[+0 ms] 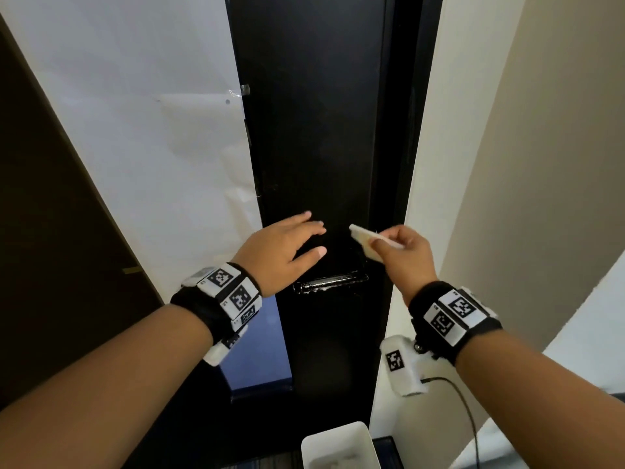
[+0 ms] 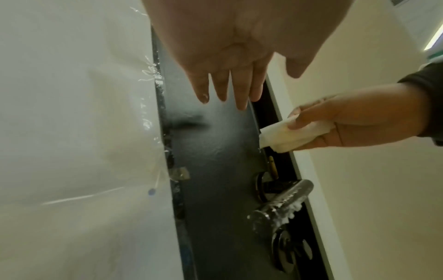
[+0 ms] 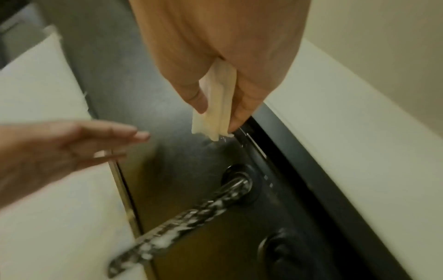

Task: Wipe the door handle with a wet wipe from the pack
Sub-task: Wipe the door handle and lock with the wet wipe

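Note:
A dark lever door handle (image 1: 329, 282) flecked with white foam sticks out of the black door (image 1: 314, 130); it also shows in the wrist views (image 2: 285, 200) (image 3: 182, 221). My right hand (image 1: 399, 252) pinches a folded white wet wipe (image 1: 367, 240) (image 2: 285, 135) (image 3: 215, 113) between thumb and fingers, above the handle near the door's right edge. My left hand (image 1: 287, 245) is held flat with straight fingers (image 2: 227, 89) over the door face, above and left of the handle, holding nothing. No wipe pack is in view.
A white panel (image 1: 135, 130) covers the door's left part. A cream wall (image 1: 541, 164) and white frame stand on the right. A white open box (image 1: 338, 448) sits below on the floor. A keyhole plate (image 2: 290, 250) lies under the handle.

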### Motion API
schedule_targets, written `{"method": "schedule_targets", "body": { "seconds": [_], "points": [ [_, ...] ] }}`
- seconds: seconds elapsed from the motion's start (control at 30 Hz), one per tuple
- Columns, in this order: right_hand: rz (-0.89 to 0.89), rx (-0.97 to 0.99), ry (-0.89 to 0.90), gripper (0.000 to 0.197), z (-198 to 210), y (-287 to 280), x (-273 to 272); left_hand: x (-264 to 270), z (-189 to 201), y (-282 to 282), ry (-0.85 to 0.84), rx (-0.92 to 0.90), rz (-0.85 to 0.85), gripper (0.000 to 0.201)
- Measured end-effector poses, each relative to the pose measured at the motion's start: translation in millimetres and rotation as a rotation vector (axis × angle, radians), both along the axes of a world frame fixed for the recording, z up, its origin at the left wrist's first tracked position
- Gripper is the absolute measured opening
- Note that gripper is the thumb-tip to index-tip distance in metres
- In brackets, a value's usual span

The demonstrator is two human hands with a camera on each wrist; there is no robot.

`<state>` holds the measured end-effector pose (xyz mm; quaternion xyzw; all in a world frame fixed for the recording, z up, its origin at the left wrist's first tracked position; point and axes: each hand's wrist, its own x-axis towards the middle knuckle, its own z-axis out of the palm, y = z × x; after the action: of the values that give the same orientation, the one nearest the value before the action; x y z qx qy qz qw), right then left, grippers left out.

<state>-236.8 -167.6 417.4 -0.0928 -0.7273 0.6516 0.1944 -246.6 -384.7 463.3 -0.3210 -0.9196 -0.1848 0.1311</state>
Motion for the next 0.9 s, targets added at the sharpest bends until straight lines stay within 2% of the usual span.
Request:
{"method": "schedule_targets", "body": {
  "seconds": [0.07, 0.2, 0.27, 0.33, 0.4, 0.5, 0.63, 0.77, 0.9],
  "points": [
    [0.007, 0.262, 0.104, 0.009, 4, 6, -7, -7, 5, -3, 0.036, -0.154, -0.047, 0.055],
    [0.181, 0.901, 0.326, 0.033, -10, 9, -19, -30, -3, -11, 0.100, -0.435, -0.029, 0.076],
    [0.324, 1.089, 0.326, 0.039, -25, 8, -26, -38, -8, -14, 0.118, -0.525, 0.002, 0.080],
    [0.453, 1.217, 0.251, 0.042, -37, 6, -29, -41, -11, -15, 0.143, -0.555, 0.001, 0.081],
    [0.521, 1.266, 0.178, 0.042, -43, 5, -28, -42, -11, -15, 0.135, -0.538, -0.004, 0.079],
    [0.535, 1.223, 0.127, 0.039, -38, -1, -22, -42, -11, -15, 0.129, -0.516, -0.005, 0.077],
    [0.478, 1.162, 0.061, 0.036, -35, -17, -17, -43, -10, -14, 0.122, -0.504, -0.009, 0.076],
    [0.403, 1.236, -0.036, 0.024, -35, -33, -17, -45, -10, -15, 0.109, -0.489, -0.015, 0.074],
    [0.374, 1.271, -0.080, 0.025, -32, -42, -15, -46, -11, -15, 0.111, -0.479, -0.013, 0.072]
  ]
}}
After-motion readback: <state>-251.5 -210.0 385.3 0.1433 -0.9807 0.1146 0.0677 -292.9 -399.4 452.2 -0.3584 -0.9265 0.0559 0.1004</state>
